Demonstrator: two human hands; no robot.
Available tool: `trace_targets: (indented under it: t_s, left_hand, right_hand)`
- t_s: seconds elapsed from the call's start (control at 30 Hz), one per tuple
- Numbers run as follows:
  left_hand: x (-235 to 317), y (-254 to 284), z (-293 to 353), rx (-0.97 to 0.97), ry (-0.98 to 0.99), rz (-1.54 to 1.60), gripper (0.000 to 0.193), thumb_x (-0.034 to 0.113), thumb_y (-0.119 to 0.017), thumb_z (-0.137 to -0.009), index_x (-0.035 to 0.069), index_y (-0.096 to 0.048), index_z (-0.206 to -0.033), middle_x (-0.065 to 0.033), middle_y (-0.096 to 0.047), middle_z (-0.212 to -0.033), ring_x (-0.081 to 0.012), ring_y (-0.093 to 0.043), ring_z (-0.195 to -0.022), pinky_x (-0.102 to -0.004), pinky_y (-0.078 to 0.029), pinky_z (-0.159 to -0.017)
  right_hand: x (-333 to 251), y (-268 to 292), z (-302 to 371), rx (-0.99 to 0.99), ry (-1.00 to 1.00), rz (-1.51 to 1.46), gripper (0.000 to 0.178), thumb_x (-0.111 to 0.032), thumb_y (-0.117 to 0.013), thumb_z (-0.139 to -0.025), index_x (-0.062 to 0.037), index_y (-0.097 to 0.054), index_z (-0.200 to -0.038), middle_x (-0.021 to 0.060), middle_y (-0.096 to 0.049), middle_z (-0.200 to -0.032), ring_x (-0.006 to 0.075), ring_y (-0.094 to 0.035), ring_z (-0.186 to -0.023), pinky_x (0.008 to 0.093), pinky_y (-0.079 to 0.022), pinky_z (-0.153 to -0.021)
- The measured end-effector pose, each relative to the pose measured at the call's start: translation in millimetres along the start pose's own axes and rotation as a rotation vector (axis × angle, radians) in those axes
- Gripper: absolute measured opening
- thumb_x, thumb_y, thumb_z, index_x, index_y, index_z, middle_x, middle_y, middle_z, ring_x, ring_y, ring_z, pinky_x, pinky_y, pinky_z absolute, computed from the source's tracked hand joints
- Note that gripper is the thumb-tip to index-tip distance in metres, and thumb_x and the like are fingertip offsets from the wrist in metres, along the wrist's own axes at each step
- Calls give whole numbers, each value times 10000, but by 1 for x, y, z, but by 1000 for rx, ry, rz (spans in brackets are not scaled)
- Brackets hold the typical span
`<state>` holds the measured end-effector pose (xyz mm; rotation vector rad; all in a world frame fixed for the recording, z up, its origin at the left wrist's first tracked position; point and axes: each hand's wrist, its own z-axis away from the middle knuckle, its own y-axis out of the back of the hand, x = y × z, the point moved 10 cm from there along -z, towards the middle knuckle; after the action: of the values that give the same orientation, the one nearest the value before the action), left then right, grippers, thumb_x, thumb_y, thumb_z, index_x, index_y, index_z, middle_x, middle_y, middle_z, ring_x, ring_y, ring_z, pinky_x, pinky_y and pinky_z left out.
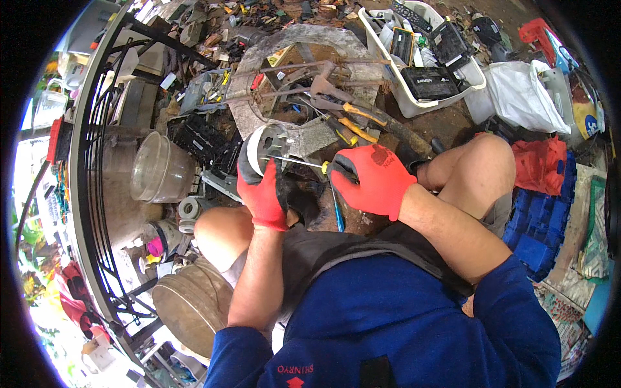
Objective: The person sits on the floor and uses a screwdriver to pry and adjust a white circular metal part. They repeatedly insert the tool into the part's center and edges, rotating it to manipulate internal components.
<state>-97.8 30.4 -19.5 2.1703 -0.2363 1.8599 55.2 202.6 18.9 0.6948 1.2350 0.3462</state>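
My left hand [264,199], in a red and black work glove, is closed around a round white plastic housing [256,146] with its grey inner side turned to the right. A screwdriver [299,161] with a thin metal shaft and a yellow collar is gripped in my gloved right hand [374,182]. Its tip reaches the inside of the housing; whether it sits in a screw is too small to tell. Most of the handle is hidden by the glove. Below, between my legs, lies a blue-handled tool [338,213].
Beyond my hands are a worn grey slab [259,74] and orange-handled tools [363,115]. A white bin [414,108] of electronics stands far right, near a white bag [527,97]. At left are a metal rack [83,149], a clear tub [150,169] and a bucket [187,304].
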Motion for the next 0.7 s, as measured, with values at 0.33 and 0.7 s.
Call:
trace_targets:
  t_s: [0.33,0.7]
  left_hand:
    - [5,-3,-2,1,-17,-31,436,-19,-661,-911,-7,-579,-1340,-101,-680,-1246,-180,-654,-1105,-328,-511,-975]
    - [9,-11,1,-54,-23,40,466,-21,-657,-913,-7,-556,-1368,-103,-654,-1294,-186,-622,-1173,-332,-479,-1027]
  right_hand:
    - [3,9,-1,223,132,-192,260,-225,-756,-811,-47,-659,-975,175,-677,-897,392,-662,-893,436,-533,-753]
    - [-2,14,3,170,185,-402,274,-208,-741,-827,-15,-668,-1007,181,-698,-942,378,-670,-905,429,-529,-773]
